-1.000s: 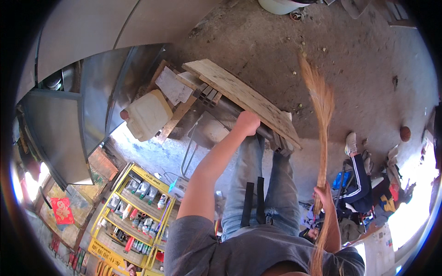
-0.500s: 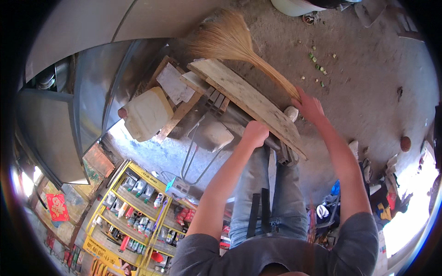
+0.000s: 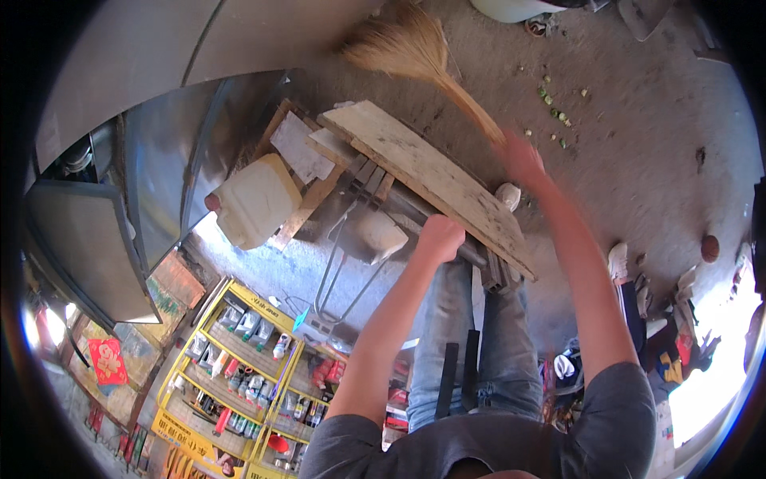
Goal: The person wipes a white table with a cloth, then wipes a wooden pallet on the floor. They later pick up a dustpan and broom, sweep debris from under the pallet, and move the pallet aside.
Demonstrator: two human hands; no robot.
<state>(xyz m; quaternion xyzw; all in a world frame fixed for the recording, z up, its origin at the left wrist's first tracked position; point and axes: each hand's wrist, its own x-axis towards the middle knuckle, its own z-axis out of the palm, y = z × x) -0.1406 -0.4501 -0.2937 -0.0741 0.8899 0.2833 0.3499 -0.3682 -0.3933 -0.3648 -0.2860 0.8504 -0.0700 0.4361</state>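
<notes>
My right hand [image 3: 524, 162], blurred by motion, is closed around the handle of a straw broom [image 3: 411, 48]. The broom's bristles spread over the bare floor toward the upper left. Tilted up in front of my legs is a bench with a long, worn wooden board [image 3: 423, 180] and grey metal tubing [image 3: 495, 271] beneath it. My left hand [image 3: 441, 237] makes a fist around a metal bar under the board, near its right end; the fingertips are hidden.
Green and pale scraps [image 3: 554, 112] lie on the floor at the upper right. A whitish plastic jug [image 3: 255, 199] stands left of the bench. Yellow shelves [image 3: 231, 367] of bottles fill the lower left. A white shoe [image 3: 617, 260] shows beside my right arm.
My right hand and the broom have swung slightly up and away from me. My left hand keeps its grip on the bench. More of the white shoe shows on the right.
</notes>
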